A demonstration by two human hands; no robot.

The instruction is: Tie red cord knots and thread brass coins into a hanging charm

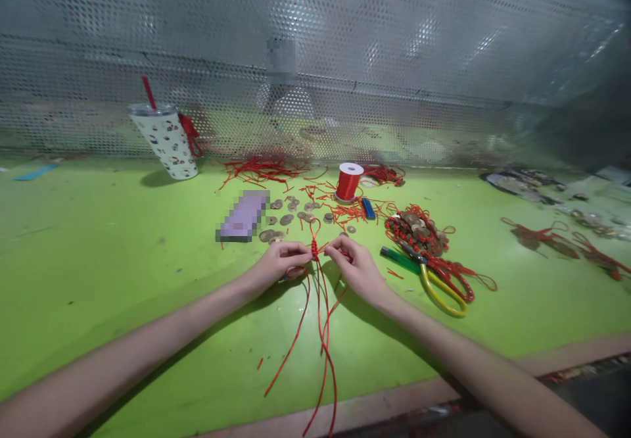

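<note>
Through the head view, I see the red knotted cord (314,248) held between my hands above the table (98,260), its loop toward the far edge and its loose tails trailing to the near edge. My left hand (280,260) pinches at the knot's left side, though I can't tell whether it grips knot or strand; my right hand (355,267) nips a strand at the right. I judge I'm tightening a knot. The next move seems to call for a steady left pinch and an even pull with the right, tails kept untangled.
</note>
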